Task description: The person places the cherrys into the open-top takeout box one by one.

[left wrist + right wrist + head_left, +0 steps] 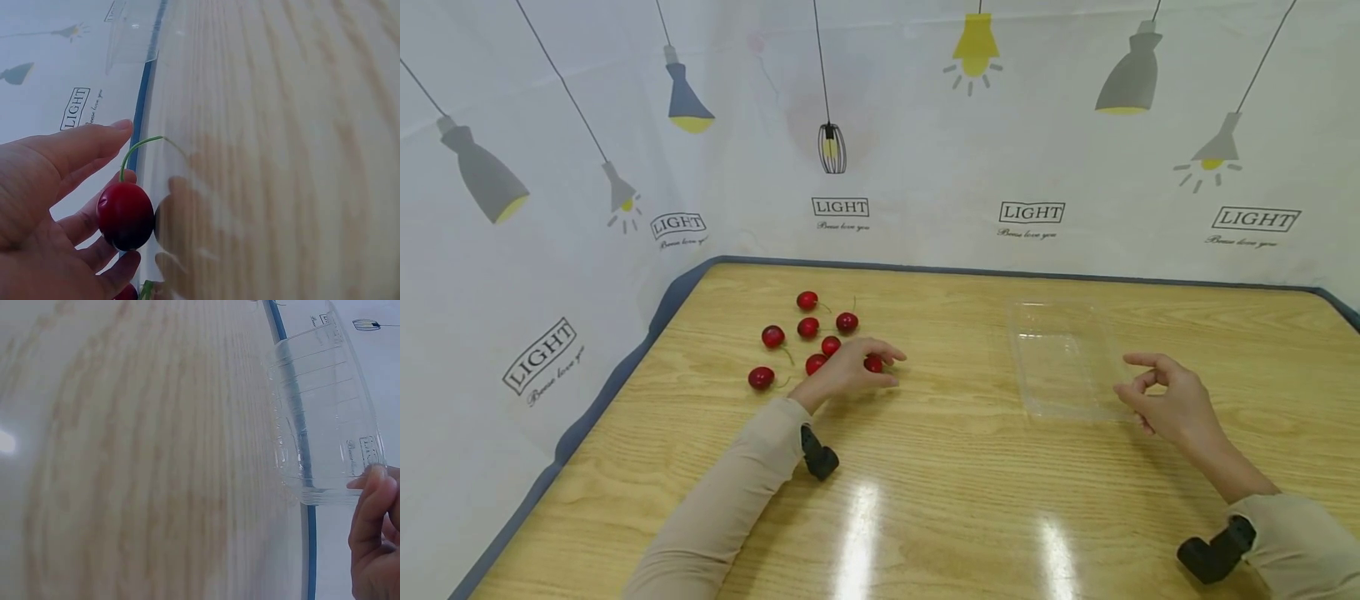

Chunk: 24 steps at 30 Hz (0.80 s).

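My left hand (pixel 853 365) reaches over the near right side of a group of cherries (pixel 772 337). In the left wrist view one red cherry (pixel 125 215) with a curved green stem is between its spread thumb and fingers; the thumb tip stands apart from the fruit. Another cherry (pixel 127 292) shows partly at the lower edge of that view. My right hand (pixel 1172 400) is at the right side of a clear plastic box (pixel 1026 375), which stands with its open top up. Thumb and fingertips (pixel 375 481) hold the rim at one corner in the right wrist view.
Wooden table (pixel 940 467) with a dark blue edge at the back and left. A white cloth (pixel 910 167) printed with lamps and lettering hangs behind it and to the left. Bare tabletop lies between the cherries and the box.
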Available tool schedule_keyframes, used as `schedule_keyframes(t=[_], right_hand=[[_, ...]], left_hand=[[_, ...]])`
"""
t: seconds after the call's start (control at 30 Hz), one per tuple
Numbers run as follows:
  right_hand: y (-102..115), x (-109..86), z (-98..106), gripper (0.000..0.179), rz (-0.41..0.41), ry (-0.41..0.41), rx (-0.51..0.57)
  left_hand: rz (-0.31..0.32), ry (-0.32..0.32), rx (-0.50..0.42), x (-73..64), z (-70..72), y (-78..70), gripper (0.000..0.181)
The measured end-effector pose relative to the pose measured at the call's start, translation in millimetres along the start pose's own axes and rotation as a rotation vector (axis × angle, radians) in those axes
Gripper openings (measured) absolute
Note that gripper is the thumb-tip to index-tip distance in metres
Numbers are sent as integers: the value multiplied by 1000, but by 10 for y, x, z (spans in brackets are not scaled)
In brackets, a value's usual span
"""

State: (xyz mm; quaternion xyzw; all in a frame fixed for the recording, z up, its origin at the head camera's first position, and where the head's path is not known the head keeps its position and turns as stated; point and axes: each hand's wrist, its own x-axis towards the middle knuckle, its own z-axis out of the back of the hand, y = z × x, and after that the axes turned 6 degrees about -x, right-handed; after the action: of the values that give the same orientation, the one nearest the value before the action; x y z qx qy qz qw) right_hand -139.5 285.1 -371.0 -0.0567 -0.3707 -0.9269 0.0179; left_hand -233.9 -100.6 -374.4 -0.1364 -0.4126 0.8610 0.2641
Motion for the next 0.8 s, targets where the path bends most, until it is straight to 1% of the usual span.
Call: schedule_keyframes(t=[0.2, 0.47, 0.6, 0.8], right_hand=[[-12, 2, -6, 44, 6, -6, -3], [-23, -2, -18, 42, 13, -1, 21], [-19, -4, -16, 43, 8, 3, 22], [-2, -6, -16, 42, 15, -2, 17]], left_hand=[[5, -5, -10, 10, -8, 20, 33], [57, -10, -40, 14, -39, 36, 31], [62, -9, -38, 24, -52, 46, 30], [48, -9, -39, 30, -58, 41, 31]])
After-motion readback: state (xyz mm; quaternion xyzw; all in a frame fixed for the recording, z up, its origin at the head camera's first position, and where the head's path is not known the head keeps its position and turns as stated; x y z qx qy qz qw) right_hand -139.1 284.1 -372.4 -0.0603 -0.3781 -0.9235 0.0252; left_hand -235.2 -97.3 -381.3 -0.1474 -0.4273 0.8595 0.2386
